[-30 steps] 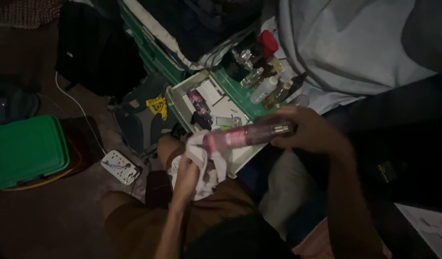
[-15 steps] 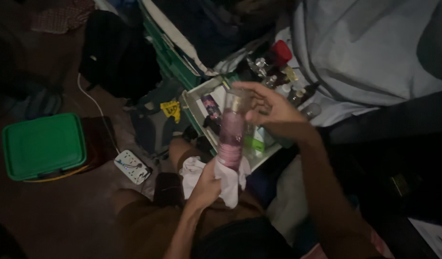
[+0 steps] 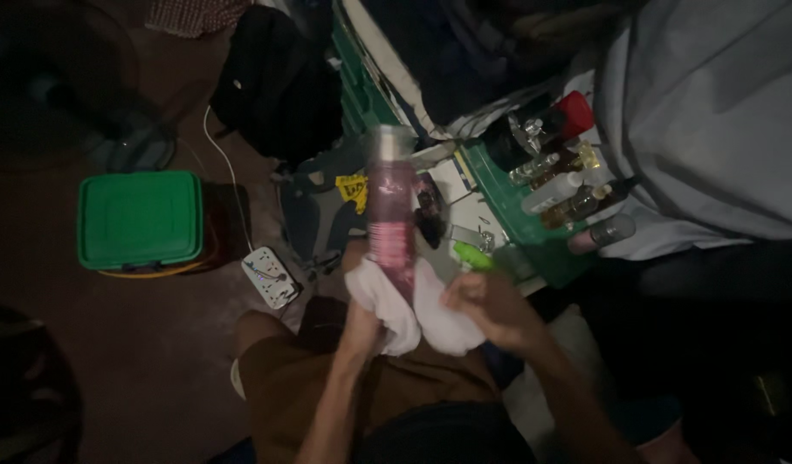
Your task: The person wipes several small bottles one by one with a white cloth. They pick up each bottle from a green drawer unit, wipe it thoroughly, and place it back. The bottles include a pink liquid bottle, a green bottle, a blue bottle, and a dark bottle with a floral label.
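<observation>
Left hand [image 3: 366, 322]: wrapped in the white cloth [image 3: 413, 309], gripping the bottom end of the pink bottle [image 3: 391, 210] through it, so the bottle stands upright over the person's lap.
Right hand [image 3: 486, 301]: curled into a loose fist just right of the cloth, nothing obviously in it, though the fingers are pretty blurry tbh.
Bottle spot: tall, see-through pink with a clear cap, in front of the open green box [image 3: 533, 232] full of small bottles.
Around it: green-lidded tub [image 3: 140, 219] and a white power strip [image 3: 269, 277] on the floor off to the left, dark bag [image 3: 275, 86] further back.
Doing it well: looks like a wipe-down, so best bet is probably to keep the cloth snug round the base, twist the bottle rather than the rag, and steady the top with the free hand so it doesn't tip into the box.
</observation>
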